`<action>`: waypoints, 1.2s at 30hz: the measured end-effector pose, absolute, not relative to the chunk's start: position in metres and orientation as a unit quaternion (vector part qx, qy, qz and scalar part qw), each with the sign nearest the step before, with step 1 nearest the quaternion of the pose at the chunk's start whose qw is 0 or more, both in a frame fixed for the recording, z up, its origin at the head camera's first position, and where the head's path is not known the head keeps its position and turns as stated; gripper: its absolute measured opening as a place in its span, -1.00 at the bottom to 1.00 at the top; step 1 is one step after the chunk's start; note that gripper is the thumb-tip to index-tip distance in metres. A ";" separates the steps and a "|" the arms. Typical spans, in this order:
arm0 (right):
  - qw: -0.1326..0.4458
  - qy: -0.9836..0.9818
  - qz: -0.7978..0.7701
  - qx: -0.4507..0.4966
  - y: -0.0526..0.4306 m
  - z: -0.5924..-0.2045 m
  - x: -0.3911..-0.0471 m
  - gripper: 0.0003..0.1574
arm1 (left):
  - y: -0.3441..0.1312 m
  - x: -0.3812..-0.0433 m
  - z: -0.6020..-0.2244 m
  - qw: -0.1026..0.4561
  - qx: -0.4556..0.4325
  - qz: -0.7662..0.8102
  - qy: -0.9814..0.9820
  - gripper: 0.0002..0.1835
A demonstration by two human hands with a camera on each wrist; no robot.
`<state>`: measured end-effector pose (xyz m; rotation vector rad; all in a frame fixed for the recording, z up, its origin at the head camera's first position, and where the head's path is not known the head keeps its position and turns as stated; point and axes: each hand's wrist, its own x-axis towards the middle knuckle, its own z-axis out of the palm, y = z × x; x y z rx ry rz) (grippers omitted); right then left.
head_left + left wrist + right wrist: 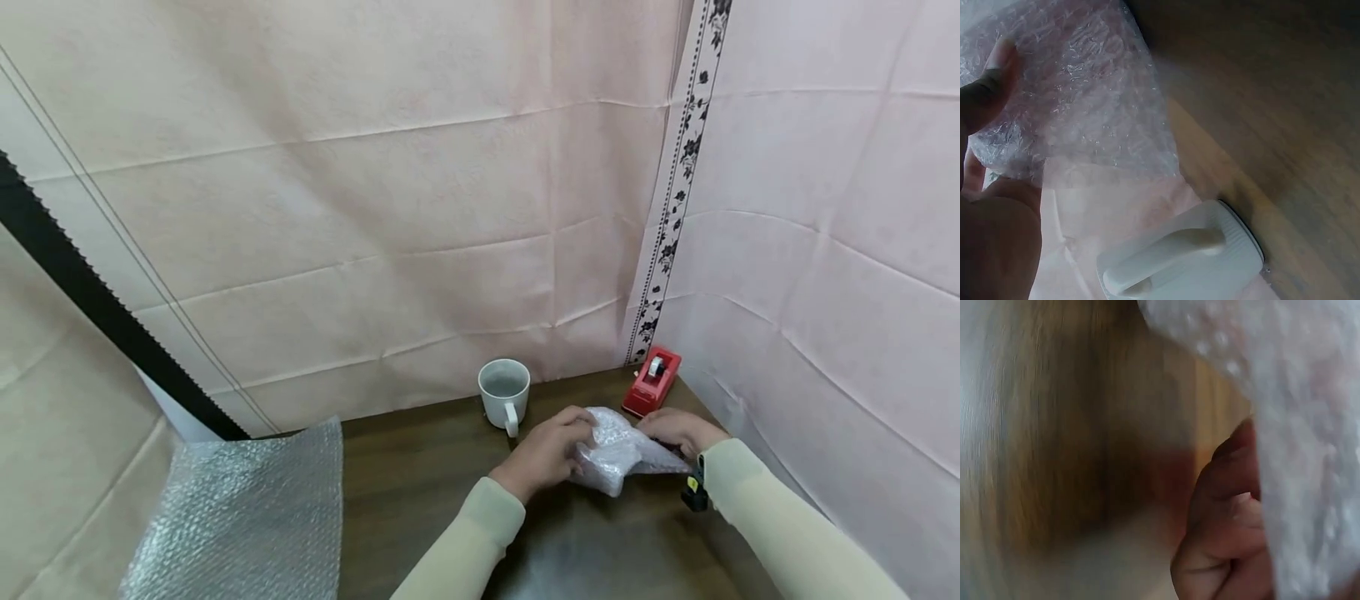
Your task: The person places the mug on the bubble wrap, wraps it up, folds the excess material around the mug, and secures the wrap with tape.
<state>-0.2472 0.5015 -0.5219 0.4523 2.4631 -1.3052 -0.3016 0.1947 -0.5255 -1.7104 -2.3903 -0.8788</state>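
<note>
A crumpled bubble wrap bundle (617, 450) is between the two hands, close over the table. My left hand (551, 450) grips its left side; in the left wrist view the thumb (999, 75) presses on the clear wrap (1104, 94). What lies inside cannot be made out. On the other side, my right hand (684, 432) pinches the wrap's loose flap, which tapers toward the wrist. In the right wrist view its curled fingers (1225, 537) sit right at the edge of the wrap (1310, 456).
A pale mug (502, 400) stands upright at the table's back edge, handle toward me. Behind the right hand lies a red tape dispenser (652, 383). A large bubble wrap sheet (247, 508) covers the table's left end. Hanging cloth (450, 208) encloses the brown table (420, 483).
</note>
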 end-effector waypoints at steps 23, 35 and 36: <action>0.097 0.844 -0.524 0.064 0.480 -0.502 -0.188 -0.50 | 0.216 -0.304 -0.511 0.058 -0.503 -0.148 -0.850 -0.15; 0.082 0.813 -0.558 0.143 0.523 -0.499 -0.221 -0.14 | 0.204 -0.298 -0.489 0.024 -0.538 -0.098 -0.837 -0.24; 0.071 0.802 -0.569 0.165 0.527 -0.498 -0.226 -0.14 | 0.203 -0.296 -0.488 0.014 -0.539 -0.107 -0.835 -0.28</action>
